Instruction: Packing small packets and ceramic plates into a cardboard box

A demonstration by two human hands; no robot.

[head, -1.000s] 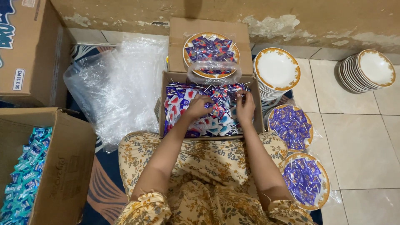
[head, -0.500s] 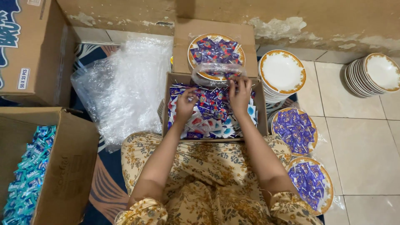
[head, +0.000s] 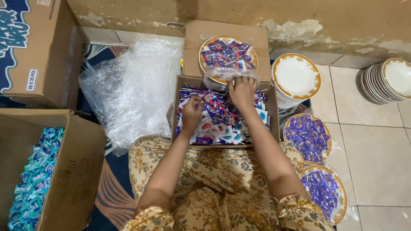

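— Boxes first: what sits out past the left hand [head: 191, 114]?

— An open carton of teal sachets [head: 32, 177], then a heap of clear plastic bags [head: 132, 92] nearer that hand.

— And the left hand itself?

— Curled among the small wrapped packets [head: 218, 122] in the cardboard box [head: 227, 145], fingers pinched on some.

— The right hand [head: 242, 90]?

— At the box's far edge, fingers bent down onto the packets; whether it grips any, I cannot tell. Just beyond it, a wrapped plate of packets [head: 228, 55].

— Farther right?

— A stack of white plates [head: 296, 77], and two wrapped plates of purple sweets [head: 309, 136].
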